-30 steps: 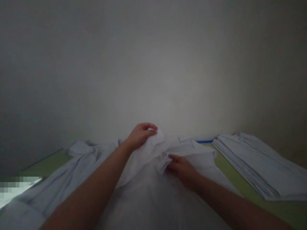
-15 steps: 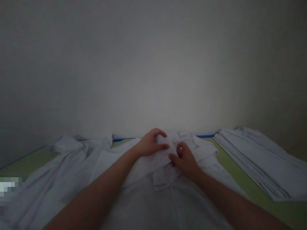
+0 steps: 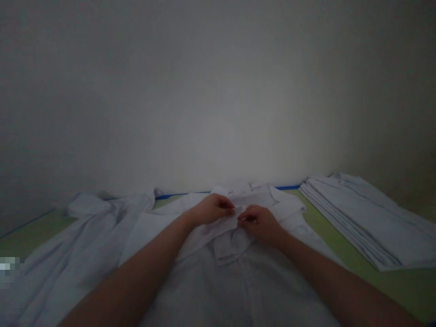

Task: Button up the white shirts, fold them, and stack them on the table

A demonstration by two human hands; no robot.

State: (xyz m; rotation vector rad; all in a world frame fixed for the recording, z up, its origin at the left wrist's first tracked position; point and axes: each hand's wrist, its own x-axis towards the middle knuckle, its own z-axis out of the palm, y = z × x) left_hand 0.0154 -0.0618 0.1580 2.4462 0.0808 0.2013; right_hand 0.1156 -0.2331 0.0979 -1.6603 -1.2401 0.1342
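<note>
A white shirt-like garment (image 3: 218,281) lies spread out in front of me, with rumpled folds at its far end. My left hand (image 3: 214,210) pinches an edge of its white cloth between thumb and fingers. Close beside it on the right, my right hand (image 3: 259,221) has its fingertips closed on the same edge. The two sets of fingertips nearly meet. Dim light and blur hide the finer details of the cloth, and any button there is too small to make out.
To the right lies a stack of folded white garments (image 3: 364,218). Crumpled white cloth (image 3: 81,240) spreads over the left side. The green table top (image 3: 405,295) has a blue strip (image 3: 288,187) along its far edge, against a plain grey wall (image 3: 218,91).
Both hands have closed from loosely curled fingers to pinches on the cloth and come nearer each other. The view has shifted slightly, so the folded stack sits a little higher and farther left.
</note>
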